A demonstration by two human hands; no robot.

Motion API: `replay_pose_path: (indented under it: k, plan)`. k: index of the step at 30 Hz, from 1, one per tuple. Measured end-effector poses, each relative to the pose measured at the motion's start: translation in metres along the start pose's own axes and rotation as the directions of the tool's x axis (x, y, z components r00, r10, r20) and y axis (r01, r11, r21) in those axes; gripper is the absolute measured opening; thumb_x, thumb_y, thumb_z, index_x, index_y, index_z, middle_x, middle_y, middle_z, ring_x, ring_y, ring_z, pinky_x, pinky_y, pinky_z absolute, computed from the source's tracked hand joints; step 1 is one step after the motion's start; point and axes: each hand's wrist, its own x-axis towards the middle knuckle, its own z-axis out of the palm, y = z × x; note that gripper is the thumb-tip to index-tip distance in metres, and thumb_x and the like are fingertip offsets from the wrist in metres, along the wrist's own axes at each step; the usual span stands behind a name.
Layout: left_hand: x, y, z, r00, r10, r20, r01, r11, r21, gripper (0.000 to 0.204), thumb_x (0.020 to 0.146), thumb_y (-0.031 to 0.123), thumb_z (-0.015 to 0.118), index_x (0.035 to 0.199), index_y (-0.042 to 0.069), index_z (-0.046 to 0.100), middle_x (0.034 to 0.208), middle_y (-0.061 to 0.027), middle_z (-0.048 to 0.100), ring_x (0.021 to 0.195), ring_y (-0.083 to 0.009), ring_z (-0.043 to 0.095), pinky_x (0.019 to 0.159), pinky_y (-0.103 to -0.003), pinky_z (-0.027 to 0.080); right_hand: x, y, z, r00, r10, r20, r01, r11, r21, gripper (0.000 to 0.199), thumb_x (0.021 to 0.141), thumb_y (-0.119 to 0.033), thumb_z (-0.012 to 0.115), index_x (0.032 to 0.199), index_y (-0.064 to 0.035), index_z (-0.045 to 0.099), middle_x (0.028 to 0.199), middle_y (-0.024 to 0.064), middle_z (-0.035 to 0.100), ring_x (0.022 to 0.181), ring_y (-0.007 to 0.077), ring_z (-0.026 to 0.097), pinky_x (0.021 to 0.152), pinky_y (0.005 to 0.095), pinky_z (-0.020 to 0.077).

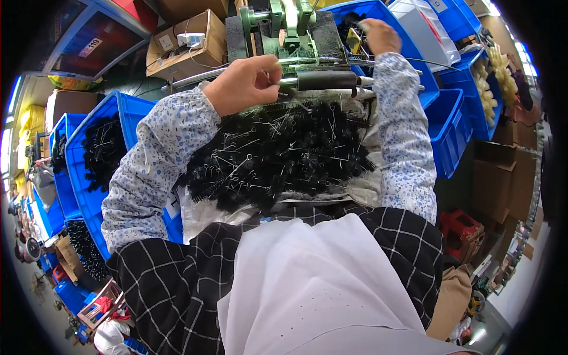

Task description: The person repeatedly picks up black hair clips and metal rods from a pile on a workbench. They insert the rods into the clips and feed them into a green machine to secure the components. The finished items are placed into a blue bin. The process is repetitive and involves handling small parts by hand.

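Note:
My left hand point(247, 84) is at the front of a green bench machine point(290, 38), its thumb and fingers closed in a pinch. What it pinches, if anything, is too small to make out. Beyond the machine's right side my right hand point(381, 38) hangs over a blue bin point(408, 38), fingers drawn together beside a small yellow-and-black part point(354, 41). Its fingertips are too small to show what they hold. Below both hands spreads a heap of small black wire brushes point(284, 148) with looped metal ends, lying on a pale cloth.
Metal rods and a dark roller point(327, 80) cross the machine's front. A cardboard box point(188, 44) with a cable stands at the left. More black brushes fill a blue bin point(83, 177) on the left. Another blue bin point(448, 133) stands at the right.

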Motion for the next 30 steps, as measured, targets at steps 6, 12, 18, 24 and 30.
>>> replay_pose_path:
  k: [6, 12, 18, 24, 30]
  plan:
    - [0.019, -0.016, 0.023, 0.950, 0.044, -0.310, -0.088, 0.988, -0.129, 0.014, 0.081, 0.003, 0.059, 0.090, 0.002, 0.049, 0.078, 0.0005, 0.053, 0.073, -0.0048, 0.052, 0.069, -0.019, 0.044, -0.077, -0.071, -0.053, 0.882, -0.440, 0.166, 0.249, 0.737, 0.629, 0.029, 0.087, -0.020, 0.053, 0.112, -0.0046, 0.055, 0.094, 0.0130, 0.063, 0.083, 0.0240, 0.062, 0.076, 0.0339, 0.0492]
    - [0.010, -0.026, 0.036, 0.913, 0.097, -0.397, -0.116, 0.993, -0.025, 0.018, 0.084, 0.006, 0.057, 0.099, 0.003, 0.049, 0.083, -0.0060, 0.055, 0.077, -0.0109, 0.057, 0.071, -0.023, 0.048, -0.093, -0.094, -0.025, 0.947, -0.311, 0.075, 0.178, 0.706, 0.686, 0.025, 0.087, -0.022, 0.053, 0.106, -0.0085, 0.061, 0.089, 0.0123, 0.065, 0.081, 0.0247, 0.062, 0.072, 0.0344, 0.0492]
    - [0.012, -0.087, 0.071, 0.972, -0.103, 0.211, -0.026, 0.845, 0.534, 0.036, 0.080, 0.009, 0.056, 0.113, 0.001, 0.044, 0.105, -0.0198, 0.053, 0.100, -0.0341, 0.053, 0.088, -0.038, 0.043, -0.045, -0.069, 0.025, 0.982, -0.152, -0.115, 0.156, 0.988, 0.021, 0.021, 0.081, -0.016, 0.055, 0.100, -0.0157, 0.064, 0.084, 0.0058, 0.062, 0.082, 0.0236, 0.061, 0.074, 0.0361, 0.0485]
    - [0.041, -0.089, 0.075, 0.815, -0.516, 0.263, 0.173, 0.651, 0.739, 0.055, 0.072, 0.014, 0.060, 0.122, 0.009, 0.038, 0.119, -0.0167, 0.049, 0.115, -0.0297, 0.047, 0.097, -0.038, 0.038, -0.031, -0.077, 0.041, 0.965, -0.231, -0.125, 0.240, 0.968, 0.065, 0.022, 0.081, -0.016, 0.055, 0.101, -0.0170, 0.064, 0.085, 0.0071, 0.063, 0.083, 0.0240, 0.061, 0.075, 0.0362, 0.0483]
    - [0.036, -0.086, 0.070, 0.859, -0.368, 0.355, 0.074, 0.776, 0.626, 0.050, 0.075, 0.009, 0.057, 0.120, 0.001, 0.036, 0.113, -0.0239, 0.049, 0.110, -0.0377, 0.048, 0.093, -0.043, 0.039, -0.033, -0.068, 0.041, 0.968, -0.222, -0.122, 0.237, 0.962, 0.135, 0.022, 0.081, -0.018, 0.055, 0.101, -0.0195, 0.066, 0.087, 0.0068, 0.064, 0.083, 0.0250, 0.060, 0.080, 0.0367, 0.0450]
